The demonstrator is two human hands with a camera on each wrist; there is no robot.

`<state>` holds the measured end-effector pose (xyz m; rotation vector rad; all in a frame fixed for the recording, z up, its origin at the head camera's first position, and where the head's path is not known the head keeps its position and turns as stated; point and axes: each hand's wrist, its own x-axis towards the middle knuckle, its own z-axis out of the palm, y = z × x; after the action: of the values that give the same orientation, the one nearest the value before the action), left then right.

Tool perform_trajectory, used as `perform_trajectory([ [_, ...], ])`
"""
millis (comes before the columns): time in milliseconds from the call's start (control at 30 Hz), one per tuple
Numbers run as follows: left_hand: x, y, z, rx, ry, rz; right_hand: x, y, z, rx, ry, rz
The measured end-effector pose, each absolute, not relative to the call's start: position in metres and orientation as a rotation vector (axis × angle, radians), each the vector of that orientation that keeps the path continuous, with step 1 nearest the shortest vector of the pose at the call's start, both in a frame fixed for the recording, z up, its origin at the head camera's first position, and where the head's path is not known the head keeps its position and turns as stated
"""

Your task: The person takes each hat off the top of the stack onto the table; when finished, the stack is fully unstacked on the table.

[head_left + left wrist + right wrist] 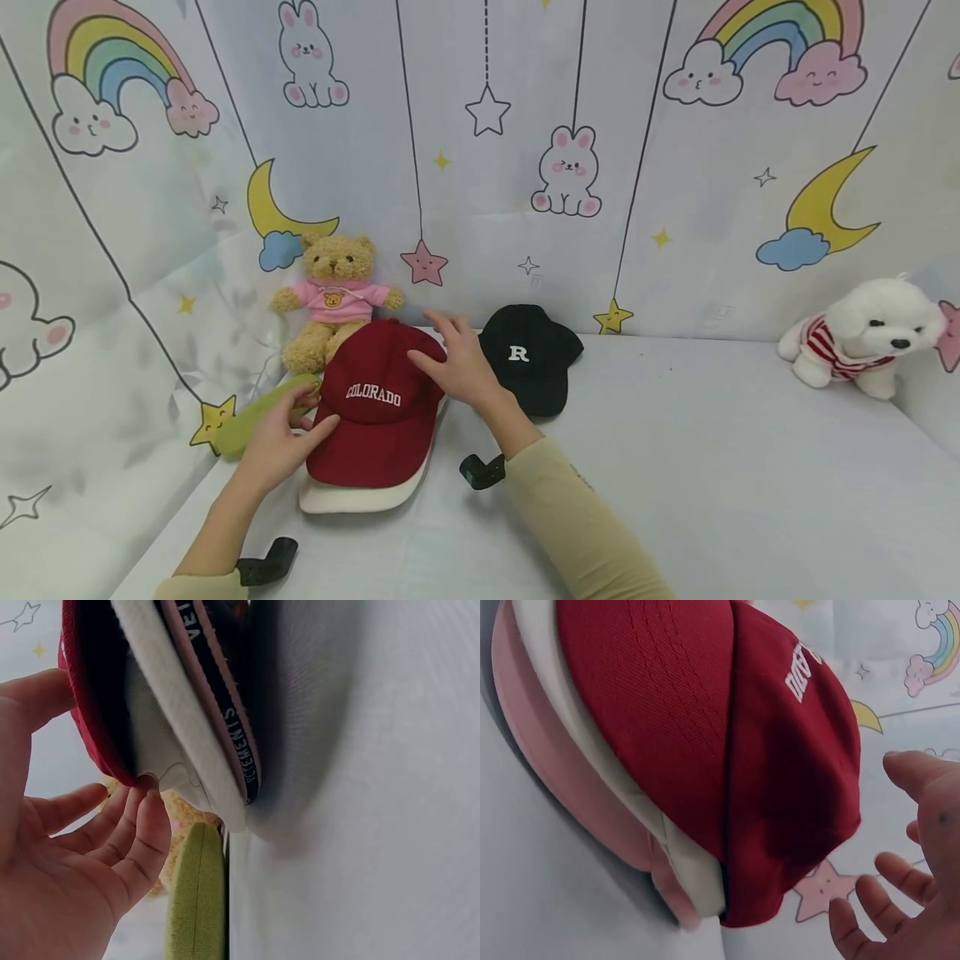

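A red baseball cap with white COLORADO lettering is stacked over a white cap. Beneath both, the right wrist view shows a pink cap at the bottom. My left hand pinches the red cap's left side, thumb on its outer face and fingertips at its lower edge. On the other side, my right hand is spread beside the crown, apart from the cap in the right wrist view. A black cap marked with a white R lies just right of that hand.
Behind the stack sits a teddy bear in a pink top. A long green cushioned object is left of the stack. The white plush dog sits at the far right, near the patterned backdrop.
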<state>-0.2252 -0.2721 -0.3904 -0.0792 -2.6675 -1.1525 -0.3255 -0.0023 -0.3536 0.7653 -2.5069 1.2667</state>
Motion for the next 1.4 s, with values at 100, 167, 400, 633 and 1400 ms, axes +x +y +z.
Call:
perform_trajectory([
  [100,-0.224,-0.272,-0.390,-0.063,-2.681,-1.147,-0.327,-0.008,-0.357,0.752,-2.511,1.317],
  [167,-0.224,-0.271,-0.390,-0.055,-2.691,-1.154,-0.327,-0.010,-0.359,0.748,-2.513,1.345],
  [400,-0.222,-0.273,-0.389,-0.005,-2.733,-1.173,-0.326,-0.018,-0.365,0.700,-2.588,1.376],
  [633,-0.219,-0.274,-0.386,-0.006,-2.748,-1.261,-0.325,-0.023,-0.365,0.647,-2.639,1.380],
  [1400,-0.215,-0.270,-0.376,0.006,-2.706,-1.377,-0.321,-0.018,-0.350,0.673,-2.627,1.347],
])
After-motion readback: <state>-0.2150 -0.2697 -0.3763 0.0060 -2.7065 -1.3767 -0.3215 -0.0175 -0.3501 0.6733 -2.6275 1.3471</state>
